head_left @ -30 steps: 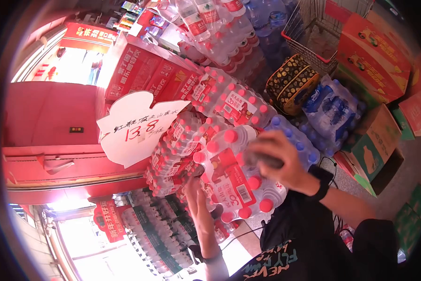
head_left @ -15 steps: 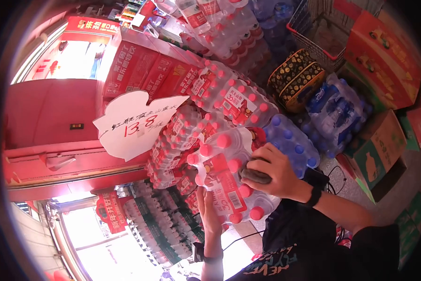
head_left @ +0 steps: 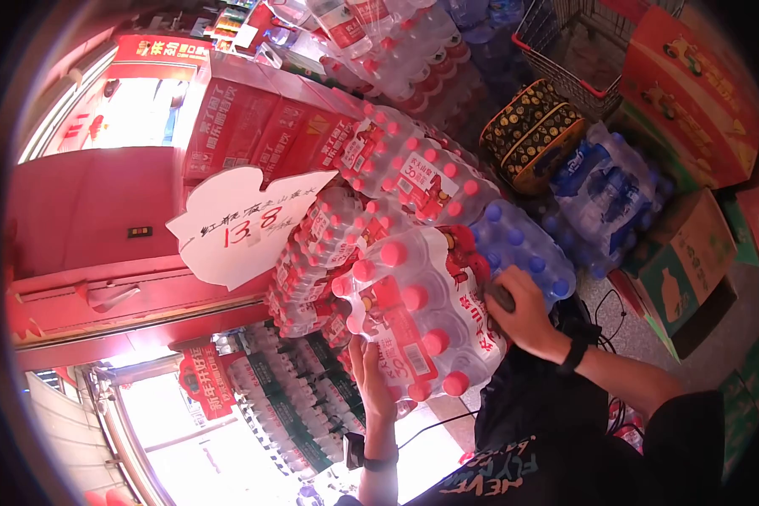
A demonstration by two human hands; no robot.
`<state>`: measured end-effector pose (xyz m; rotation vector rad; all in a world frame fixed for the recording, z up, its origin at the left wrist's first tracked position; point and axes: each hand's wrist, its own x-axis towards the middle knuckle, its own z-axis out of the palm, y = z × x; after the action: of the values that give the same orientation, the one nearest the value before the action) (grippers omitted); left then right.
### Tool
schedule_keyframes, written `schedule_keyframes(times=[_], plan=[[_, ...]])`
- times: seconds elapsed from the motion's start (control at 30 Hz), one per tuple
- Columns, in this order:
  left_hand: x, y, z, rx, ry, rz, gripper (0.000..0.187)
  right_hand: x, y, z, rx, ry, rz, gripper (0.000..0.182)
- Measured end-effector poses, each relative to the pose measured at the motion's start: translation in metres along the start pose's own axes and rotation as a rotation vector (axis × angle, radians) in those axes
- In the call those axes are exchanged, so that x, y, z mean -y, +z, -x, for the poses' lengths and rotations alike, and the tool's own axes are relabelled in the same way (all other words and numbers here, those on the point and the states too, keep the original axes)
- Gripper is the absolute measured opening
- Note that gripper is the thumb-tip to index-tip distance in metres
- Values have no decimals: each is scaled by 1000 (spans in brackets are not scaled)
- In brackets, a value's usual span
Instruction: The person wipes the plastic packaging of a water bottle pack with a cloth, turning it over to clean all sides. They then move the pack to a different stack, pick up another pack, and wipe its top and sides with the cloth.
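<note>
A shrink-wrapped pack of red-capped water bottles [head_left: 430, 312] is tilted in front of me, its red and white side label showing. My left hand [head_left: 371, 379] lies flat against the pack's lower left side, fingers stretched out. At the pack's right side, my right hand [head_left: 523, 312] is closed round a dark grey object [head_left: 501, 297], possibly a cloth or stone, close to the label. Behind the pack are more red-capped packs [head_left: 421, 173] and a blue-capped pack [head_left: 523, 244].
A handwritten price sign [head_left: 248, 226] stands to the left. Red cartons [head_left: 253, 118] are stacked behind it. To the right are a black and yellow bag [head_left: 531, 135], a blue-labelled pack [head_left: 607, 190], an open carton [head_left: 683, 270] and a wire basket [head_left: 582, 51].
My right hand has moved from the pack's top to its right side with the dark object. The pack has tipped, showing more of its side label. My left hand has barely moved.
</note>
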<state>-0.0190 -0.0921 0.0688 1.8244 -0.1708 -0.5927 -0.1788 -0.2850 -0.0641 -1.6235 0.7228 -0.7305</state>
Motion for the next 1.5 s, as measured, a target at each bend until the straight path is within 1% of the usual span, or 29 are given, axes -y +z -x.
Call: schedule_keyframes(times=[0.07,0.1,0.17,0.23,0.27,0.37,0.4,0.53,0.63,0.67,0.7,0.77,0.8,0.87,0.9,0.97,1.0,1.1,1.17,1.27,1.37,1.4,1.43,1.5], plan=[[0,1,-1,8,0,-3,41,30,-5,11,-14,-43,-122,22],[-2,0,0,17,-9,-6,41,46,-4,12,-58,-146,-146,24],[-3,1,1,26,-17,-13,43,66,-5,9,-62,-348,-119,29],[-5,2,2,24,-19,-27,44,88,2,-5,-77,-497,-119,32],[-5,2,3,15,-14,-32,45,93,6,-12,-85,-567,-121,34],[-5,4,2,15,-1,-36,47,73,17,-45,-24,-635,-191,40],[-6,4,1,34,3,-30,47,67,22,-51,-82,-590,-207,41],[-7,4,1,46,-4,-15,48,56,24,-44,-127,-498,-165,43],[0,-6,-1,51,12,-18,48,63,14,-17,-76,-536,-87,46],[-1,-3,1,25,-14,32,47,72,7,-4,-27,-530,-75,49],[-6,0,1,30,4,24,47,80,3,5,17,-550,-90,51],[-8,5,3,44,24,9,46,90,2,10,2,-669,-29,50],[-6,2,1,88,32,-5,45,86,1,11,21,-682,-23,49],[-4,0,1,55,17,-15,44,76,-2,13,46,-702,-14,47],[-3,0,0,43,12,-22,44,66,-4,15,55,-681,-1,46],[-3,1,-1,30,14,-37,40,47,-11,23,75,-628,31,43],[-3,2,-1,31,24,-36,39,45,-18,20,88,-566,27,40],[-7,7,-1,7,24,-58,39,3,-22,35,184,-281,140,38],[-7,5,-2,14,24,-52,41,-15,-23,42,219,-172,279,30],[-8,3,0,52,-14,-30,43,-13,-25,44,264,-37,396,23],[-7,3,-2,51,3,-21,44,19,-26,37,179,-105,161,27],[-6,3,-2,37,13,-15,44,37,-26,36,137,-195,81,31],[-5,1,-1,25,7,-19,44,54,-29,33,166,-282,17,36],[-1,-1,-1,7,-7,-19,43,89,-26,20,152,-477,-104,40]])
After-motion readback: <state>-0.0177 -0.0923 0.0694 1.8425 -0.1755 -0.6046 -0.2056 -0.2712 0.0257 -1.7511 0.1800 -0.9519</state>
